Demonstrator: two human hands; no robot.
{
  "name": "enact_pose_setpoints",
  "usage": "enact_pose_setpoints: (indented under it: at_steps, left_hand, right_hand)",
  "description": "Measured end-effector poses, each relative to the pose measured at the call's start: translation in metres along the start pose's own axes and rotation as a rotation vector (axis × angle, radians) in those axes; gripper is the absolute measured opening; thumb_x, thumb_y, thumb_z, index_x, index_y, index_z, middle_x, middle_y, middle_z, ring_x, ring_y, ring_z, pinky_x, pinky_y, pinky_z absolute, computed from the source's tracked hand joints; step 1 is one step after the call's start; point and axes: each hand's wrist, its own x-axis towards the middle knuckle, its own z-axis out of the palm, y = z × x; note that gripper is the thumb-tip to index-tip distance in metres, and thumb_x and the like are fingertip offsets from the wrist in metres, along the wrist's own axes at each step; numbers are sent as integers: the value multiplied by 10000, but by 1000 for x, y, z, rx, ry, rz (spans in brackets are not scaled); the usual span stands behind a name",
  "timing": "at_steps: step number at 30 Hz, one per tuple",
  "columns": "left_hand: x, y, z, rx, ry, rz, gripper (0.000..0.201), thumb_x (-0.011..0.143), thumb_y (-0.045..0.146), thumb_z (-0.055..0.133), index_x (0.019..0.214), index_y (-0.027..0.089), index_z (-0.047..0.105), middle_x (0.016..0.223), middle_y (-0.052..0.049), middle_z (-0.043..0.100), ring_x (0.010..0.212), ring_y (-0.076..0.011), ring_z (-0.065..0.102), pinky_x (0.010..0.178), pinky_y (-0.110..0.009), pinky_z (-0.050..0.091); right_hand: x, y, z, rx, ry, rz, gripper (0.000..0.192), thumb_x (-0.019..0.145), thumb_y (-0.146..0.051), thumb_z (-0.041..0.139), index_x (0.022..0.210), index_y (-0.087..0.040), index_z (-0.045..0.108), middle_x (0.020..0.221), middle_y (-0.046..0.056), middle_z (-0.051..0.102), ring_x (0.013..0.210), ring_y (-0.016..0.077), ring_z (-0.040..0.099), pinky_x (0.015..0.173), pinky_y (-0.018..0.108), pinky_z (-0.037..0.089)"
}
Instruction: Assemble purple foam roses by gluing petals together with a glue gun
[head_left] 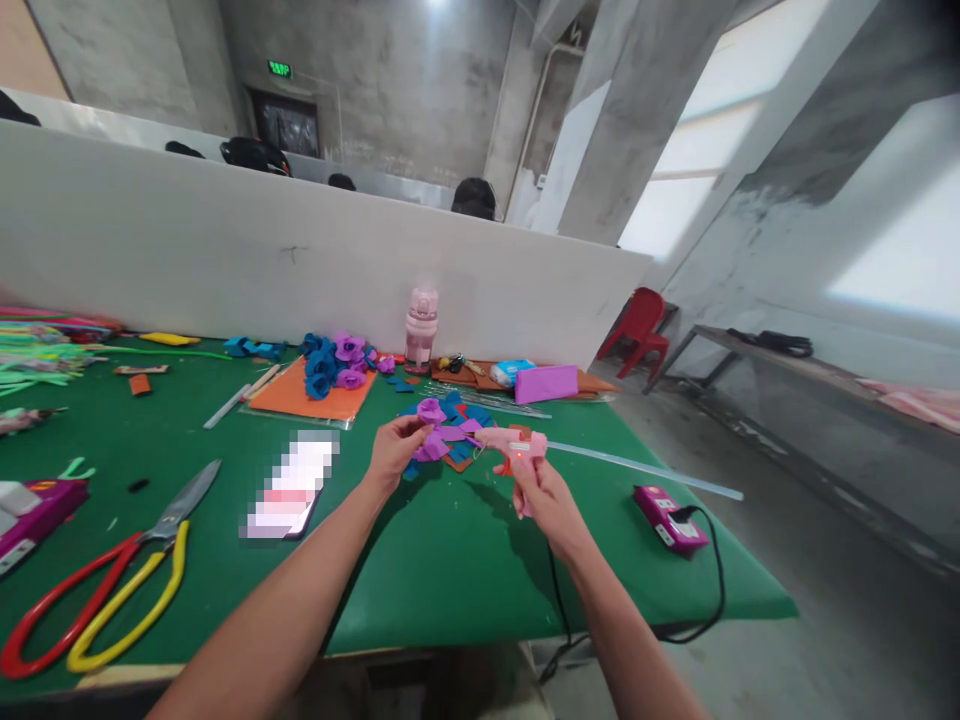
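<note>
My right hand (541, 497) is wrapped round the grip of a pink hot glue gun (517, 442), its nozzle pointing left. A long clear glue stick (645, 470) juts out of the gun's back. Between the closed fingers of my left hand (395, 452) is a purple paper flower (431, 412), with loose purple petals around it. The gun's tip is close to a purple petal (453, 433); whether they touch I cannot tell. Under and behind them lie blue paper pieces (454, 402).
Large scissors (161, 535) and a phone (289, 490) lie left on the green table (420, 590). Finished blue and purple flowers (334, 365) rest on orange sheets (307, 400). A pink bottle (421, 330) stands by the white partition (225, 240). A cable runs from a purple power box (670, 520).
</note>
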Motion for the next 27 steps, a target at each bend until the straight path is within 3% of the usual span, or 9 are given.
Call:
enact_pose_setpoints:
  at_steps: [2,4,8,15,20,27]
  left_hand:
    - [-1,2,1,-4,0,-2,332,565,377,759,813,161,718,688,-9,672,530,-80,505,524,-206,386]
    - [-1,4,1,-5,1,1,329,560,375,760,803,159,718,675,-6,668,525,-80,502,517,-206,383]
    - [0,2,0,8,-3,10,316,563,370,758,798,162,719,667,-4,665,522,-80,502,520,-206,386]
    - [3,-5,-3,33,-6,25,339,577,386,753,808,141,710,617,-5,634,497,-75,472,488,-202,361]
    - [4,-7,-3,26,-21,28,342,589,387,747,822,141,705,655,-12,644,507,-72,471,501,-202,366]
    - [3,-4,-2,53,-15,30,329,598,379,740,815,135,701,611,-4,612,508,-77,460,493,-203,352]
  right_hand:
    - [1,2,5,-62,-10,-43,456,808,-520,484,1103,-172,492,853,46,649,405,59,420,369,199,358]
    - [0,2,10,-126,-20,-67,438,826,-511,452,1097,-170,492,874,55,653,399,60,424,371,200,364]
    - [-1,-5,17,-255,0,-106,405,852,-486,415,1059,-153,516,735,34,638,395,73,427,392,199,366]
    - [5,-8,24,-337,50,-205,342,875,-458,387,896,-165,561,498,-40,471,401,100,434,435,209,366]
    - [8,-5,33,-349,67,-223,345,885,-451,362,918,-170,561,471,-39,466,402,122,451,444,224,371]
    - [13,1,39,-428,116,-274,318,885,-418,370,954,-172,559,565,19,565,554,177,574,505,248,408]
